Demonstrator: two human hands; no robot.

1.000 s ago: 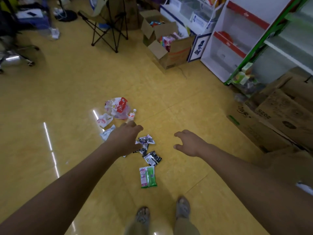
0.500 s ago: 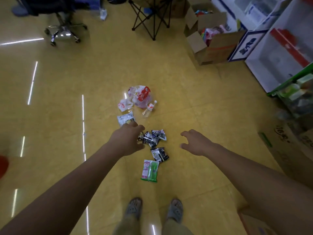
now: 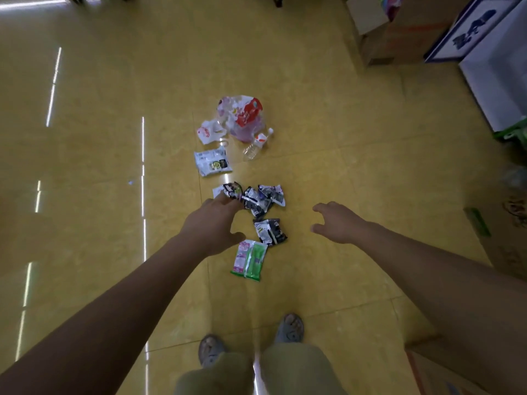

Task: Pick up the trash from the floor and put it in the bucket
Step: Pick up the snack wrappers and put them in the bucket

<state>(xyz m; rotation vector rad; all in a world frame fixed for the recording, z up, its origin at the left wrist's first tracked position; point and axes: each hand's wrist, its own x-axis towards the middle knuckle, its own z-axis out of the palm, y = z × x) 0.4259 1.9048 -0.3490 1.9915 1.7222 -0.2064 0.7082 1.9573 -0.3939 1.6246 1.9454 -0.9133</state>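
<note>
Trash lies scattered on the yellow floor ahead of my feet. A green and pink packet (image 3: pixel 249 260) is nearest, then a black wrapper (image 3: pixel 270 231) and a cluster of black wrappers (image 3: pixel 258 196). Farther off lie a white packet (image 3: pixel 212 161), a clear bottle (image 3: pixel 256 145), a small white bag (image 3: pixel 209 132) and a red and white plastic bag (image 3: pixel 243 116). My left hand (image 3: pixel 212 225) reaches down over the black wrappers, fingers apart, holding nothing. My right hand (image 3: pixel 338 222) hovers open to the right of the pile. No bucket is in view.
An open cardboard box (image 3: pixel 379 32) stands at the far right, beside a white and blue shelf unit (image 3: pixel 490 52). More cardboard boxes (image 3: pixel 504 246) line the right edge. My sandalled feet (image 3: pixel 251 342) stand just behind the trash.
The view has tilted down and closer to the floor. Both hands have dropped toward the pile, the left one now at the black wrappers. Nothing has been taken hold of.
</note>
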